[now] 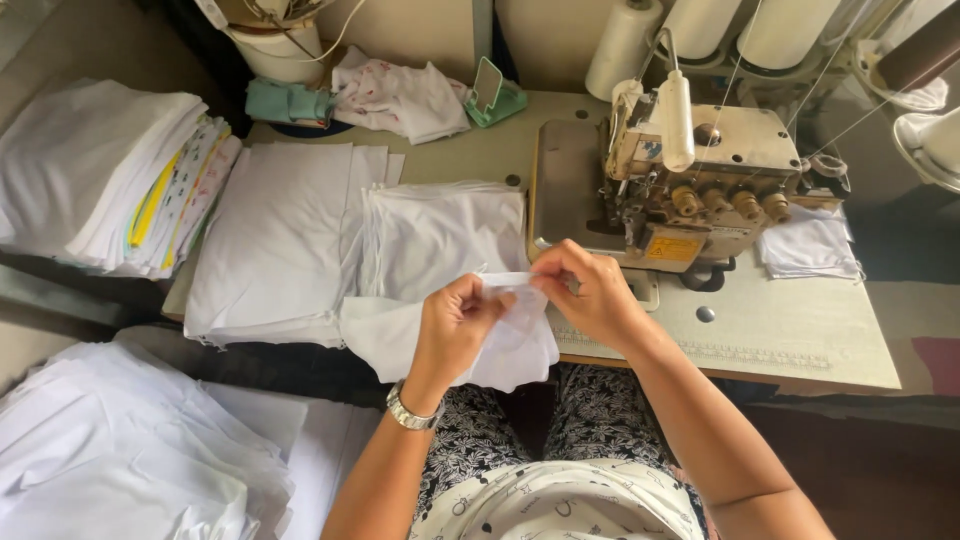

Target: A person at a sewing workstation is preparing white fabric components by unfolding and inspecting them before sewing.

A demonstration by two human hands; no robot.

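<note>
My left hand point(455, 325) and my right hand point(590, 290) both pinch the top edge of a small white fabric piece point(510, 350), held up just in front of the table's near edge. The cloth hangs down between the hands over my lap. A watch sits on my left wrist. Right behind the hands stands a beige overlock sewing machine point(700, 170), its presser area a short way beyond my right fingertips.
White fabric stacks lie on the table point(800, 330) at left point(280, 240) and centre point(440, 235). More piles sit far left point(100, 170) and lower left point(130, 450). Thread cones point(625, 45) stand behind the machine; a folded white cloth point(810, 245) lies to its right.
</note>
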